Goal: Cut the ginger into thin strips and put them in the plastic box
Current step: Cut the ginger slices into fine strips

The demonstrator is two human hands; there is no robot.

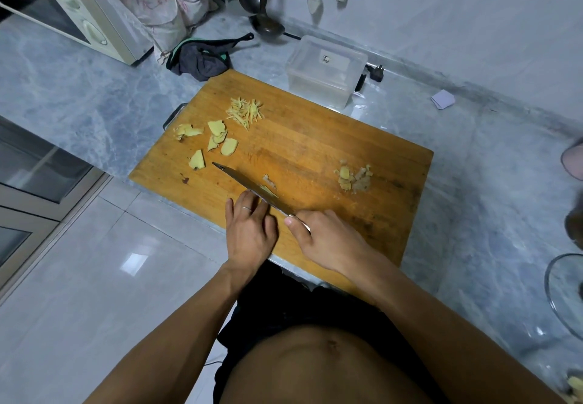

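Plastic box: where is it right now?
In the head view the plastic box sits on the counter just past the cutting board's far right corner, near the wall, with a wall plug on its right.

The cutting board (315,151) is orange-brown wood with dark stains. Ginger slices (216,138) and ginger strips (244,112) are pale yellow. The worktop (94,94) is grey-blue marbled with white veins. The plastic box (325,70) is clear, the cloth (200,61) dark grey edged green.

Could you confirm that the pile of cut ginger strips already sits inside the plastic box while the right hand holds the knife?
Not quite: the head view shows the ginger strips on the cutting board, outside the plastic box. The right hand does hold the knife.
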